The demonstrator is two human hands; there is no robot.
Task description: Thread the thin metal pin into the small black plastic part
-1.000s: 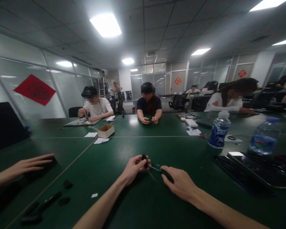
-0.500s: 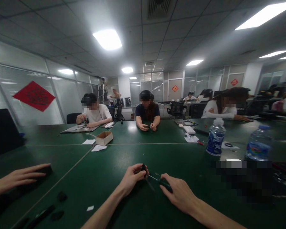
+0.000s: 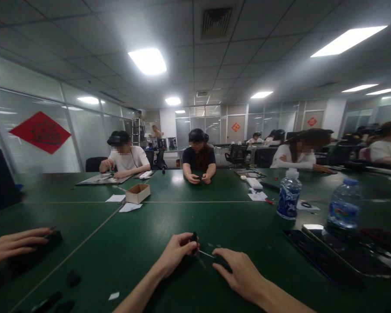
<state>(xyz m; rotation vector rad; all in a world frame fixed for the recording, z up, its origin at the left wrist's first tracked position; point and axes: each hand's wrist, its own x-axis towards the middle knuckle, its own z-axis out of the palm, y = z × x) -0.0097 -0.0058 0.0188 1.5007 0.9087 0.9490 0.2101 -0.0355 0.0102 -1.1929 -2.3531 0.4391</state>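
My left hand [image 3: 174,253] pinches a small black part [image 3: 193,238] just above the green table [image 3: 150,243]. My right hand [image 3: 239,271] is closed on the dark handle of a thin screwdriver [image 3: 206,254], whose metal shaft points left to the black part. Both hands sit low in the middle of the head view, close together.
Another person's hand [image 3: 14,245] rests on a black object at the left. Small black pieces [image 3: 72,278] and a paper scrap [image 3: 114,296] lie near the front. Two water bottles [image 3: 289,194] and dark flat devices [image 3: 332,256] stand at the right. A cardboard box [image 3: 137,193] sits farther back, with seated people beyond.
The camera has tilted upward, so my hands and the table sit lower in view. My hands keep the same hold on the black part and the screwdriver.
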